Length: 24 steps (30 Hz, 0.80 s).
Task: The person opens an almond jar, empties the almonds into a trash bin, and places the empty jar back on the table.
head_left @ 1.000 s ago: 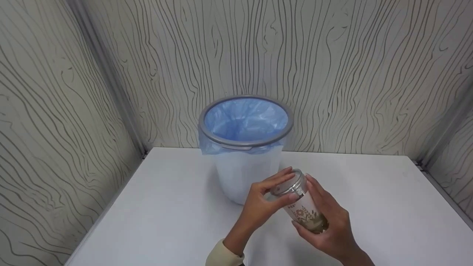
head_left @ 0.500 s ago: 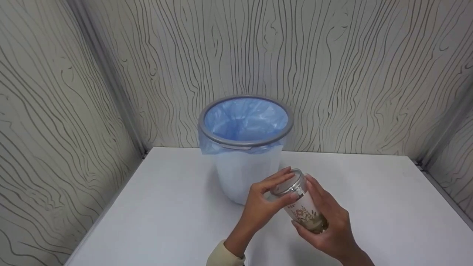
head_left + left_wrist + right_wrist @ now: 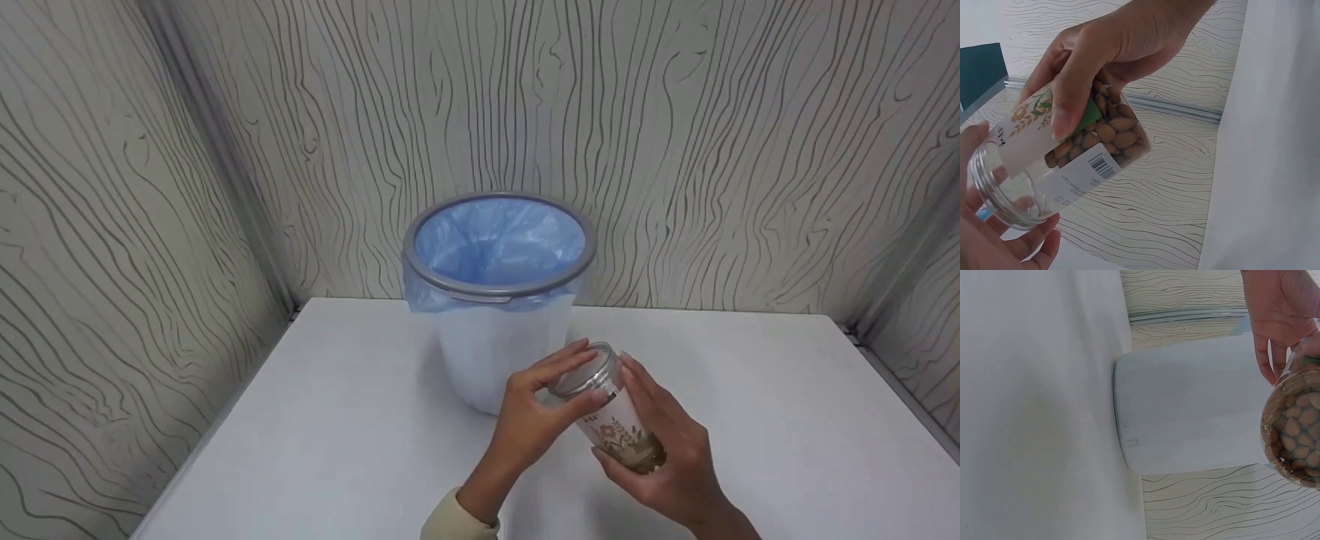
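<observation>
A clear jar of almonds with a white flower-printed label is held tilted off the table, its almonds gathered at the lower end. My right hand grips the jar's body, thumb on the near side. Around the clear ridged top of the jar curl the thumb and fingers of my left hand. In the left wrist view the almonds and a barcode show; my left hand is at the ridged end. Whether that end carries a lid, I cannot tell. The right wrist view shows the jar's base.
Behind the hands a white bin stands on the white table. A blue bag lines it, held by a grey rim ring. Wood-grain panels rise at the back and sides.
</observation>
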Available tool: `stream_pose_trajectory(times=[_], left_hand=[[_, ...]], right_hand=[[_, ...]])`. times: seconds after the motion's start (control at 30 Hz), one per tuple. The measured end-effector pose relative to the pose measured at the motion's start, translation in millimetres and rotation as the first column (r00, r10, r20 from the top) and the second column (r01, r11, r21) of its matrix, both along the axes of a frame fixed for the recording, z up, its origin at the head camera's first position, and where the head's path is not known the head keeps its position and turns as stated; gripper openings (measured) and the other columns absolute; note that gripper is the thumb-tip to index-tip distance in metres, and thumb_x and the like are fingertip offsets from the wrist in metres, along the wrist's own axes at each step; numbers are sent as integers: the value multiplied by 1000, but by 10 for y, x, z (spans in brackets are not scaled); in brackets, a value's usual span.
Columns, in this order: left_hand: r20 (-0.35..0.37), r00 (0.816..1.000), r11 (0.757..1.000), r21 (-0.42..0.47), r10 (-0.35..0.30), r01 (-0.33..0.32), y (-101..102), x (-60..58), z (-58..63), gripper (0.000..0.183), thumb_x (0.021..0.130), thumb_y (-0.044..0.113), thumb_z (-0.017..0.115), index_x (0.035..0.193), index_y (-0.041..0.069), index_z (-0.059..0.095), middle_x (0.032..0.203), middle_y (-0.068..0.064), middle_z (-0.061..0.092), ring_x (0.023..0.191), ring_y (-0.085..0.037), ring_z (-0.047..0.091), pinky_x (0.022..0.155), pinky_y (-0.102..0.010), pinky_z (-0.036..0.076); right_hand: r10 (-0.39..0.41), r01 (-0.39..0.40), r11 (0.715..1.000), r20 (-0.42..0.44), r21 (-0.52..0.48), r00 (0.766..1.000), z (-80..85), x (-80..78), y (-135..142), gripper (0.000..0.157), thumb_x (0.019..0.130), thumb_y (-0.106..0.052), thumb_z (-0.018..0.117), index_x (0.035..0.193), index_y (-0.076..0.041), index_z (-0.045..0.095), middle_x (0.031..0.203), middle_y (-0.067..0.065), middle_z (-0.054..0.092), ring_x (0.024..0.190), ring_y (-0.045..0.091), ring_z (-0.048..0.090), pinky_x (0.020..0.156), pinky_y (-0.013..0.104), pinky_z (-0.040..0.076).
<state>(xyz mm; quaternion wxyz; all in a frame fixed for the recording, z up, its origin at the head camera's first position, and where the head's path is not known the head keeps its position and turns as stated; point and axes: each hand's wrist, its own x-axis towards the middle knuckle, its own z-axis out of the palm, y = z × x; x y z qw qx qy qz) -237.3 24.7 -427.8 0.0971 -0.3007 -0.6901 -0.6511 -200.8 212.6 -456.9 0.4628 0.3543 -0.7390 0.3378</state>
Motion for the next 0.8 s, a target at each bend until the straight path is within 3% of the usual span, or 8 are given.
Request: stream_pose_trajectory(times=[0.8], left_hand=[[-2,998,998,-14,67,-67,36,14,-3,43,87,33,81,128,22,73,138,8,63,130,-15,57,101,-47,49]], right_hand=[[-1,1,1000,-1,3,1000,26,15,-14,84,81,-36,84,136,18,51,139,35,53,123,19,59,102,19,44]])
